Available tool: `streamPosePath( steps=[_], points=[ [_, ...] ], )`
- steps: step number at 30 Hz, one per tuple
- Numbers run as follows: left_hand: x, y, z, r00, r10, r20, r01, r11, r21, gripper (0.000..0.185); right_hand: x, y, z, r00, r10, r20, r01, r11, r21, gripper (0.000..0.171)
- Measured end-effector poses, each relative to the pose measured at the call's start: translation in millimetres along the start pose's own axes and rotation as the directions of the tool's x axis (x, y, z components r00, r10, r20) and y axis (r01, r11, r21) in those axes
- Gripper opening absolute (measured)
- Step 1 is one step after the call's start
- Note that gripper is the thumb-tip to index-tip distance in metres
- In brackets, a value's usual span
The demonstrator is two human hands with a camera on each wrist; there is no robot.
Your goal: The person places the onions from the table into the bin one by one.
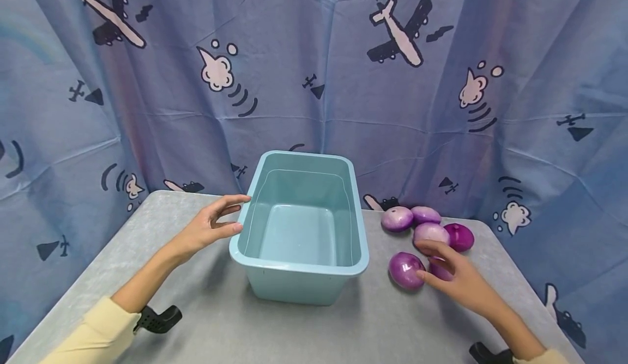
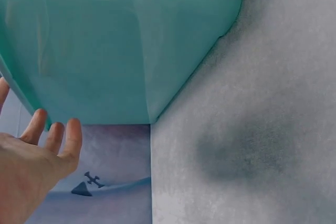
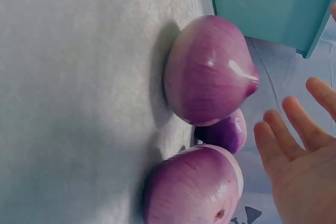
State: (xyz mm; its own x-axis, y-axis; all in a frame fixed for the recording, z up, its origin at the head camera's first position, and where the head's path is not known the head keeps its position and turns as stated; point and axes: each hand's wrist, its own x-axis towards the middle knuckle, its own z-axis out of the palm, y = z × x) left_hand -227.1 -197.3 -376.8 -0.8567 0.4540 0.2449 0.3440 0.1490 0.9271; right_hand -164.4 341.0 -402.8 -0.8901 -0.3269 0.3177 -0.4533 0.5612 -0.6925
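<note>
A light blue plastic tub (image 1: 299, 285) stands mid-table with nothing inside it. My left hand (image 1: 208, 228) is at its left rim, thumb and fingertips right by the edge, fingers loosely extended. In the left wrist view the fingers (image 2: 73, 137) show beside the tub's side wall. Over the nearer purple onions, my right hand (image 1: 461, 279) hovers with fingers spread. One glossy onion (image 1: 404, 270) lies by its thumb; another onion (image 1: 440, 269) is partly hidden beneath the hand. The right wrist view shows a gap between the fingers and the pointed onion (image 3: 210, 72).
Behind the right hand sits a cluster of onions: pale ones (image 1: 396, 219) and a darker magenta one (image 1: 460, 237) near the table's back right corner. The grey table (image 1: 206, 320) ends against a blue curtain (image 1: 294, 80) printed with planes.
</note>
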Motion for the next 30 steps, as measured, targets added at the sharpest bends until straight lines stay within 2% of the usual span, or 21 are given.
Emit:
streamPosePath(
  steps=[14, 18, 23, 30],
  points=[
    [0.7, -2.0, 0.0, 1.0, -0.01, 0.019, 0.01, 1.0, -0.002, 0.057, -6, 2, 14, 0.999, 0.042, 0.013, -0.041, 0.998, -0.053, 0.08],
    [1.1, -1.4, 0.5, 1.0, -0.014, 0.02, 0.014, 1.0, -0.005, 0.057, -7, 5, 18, 0.998, 0.066, 0.007, -0.065, 0.997, -0.033, 0.082],
    [0.7, -1.5, 1.3, 1.0, -0.02, 0.022, 0.02, 1.0, -0.003, 0.057, -8, 11, 21, 0.991, 0.129, 0.022, -0.127, 0.989, -0.073, 0.083],
    [1.9, -1.0, 1.5, 1.0, 0.002, 0.018, -0.002, 1.0, -0.009, 0.057, -3, 16, 28, 0.99, 0.139, 0.002, -0.138, 0.985, -0.102, 0.083]
  ],
)
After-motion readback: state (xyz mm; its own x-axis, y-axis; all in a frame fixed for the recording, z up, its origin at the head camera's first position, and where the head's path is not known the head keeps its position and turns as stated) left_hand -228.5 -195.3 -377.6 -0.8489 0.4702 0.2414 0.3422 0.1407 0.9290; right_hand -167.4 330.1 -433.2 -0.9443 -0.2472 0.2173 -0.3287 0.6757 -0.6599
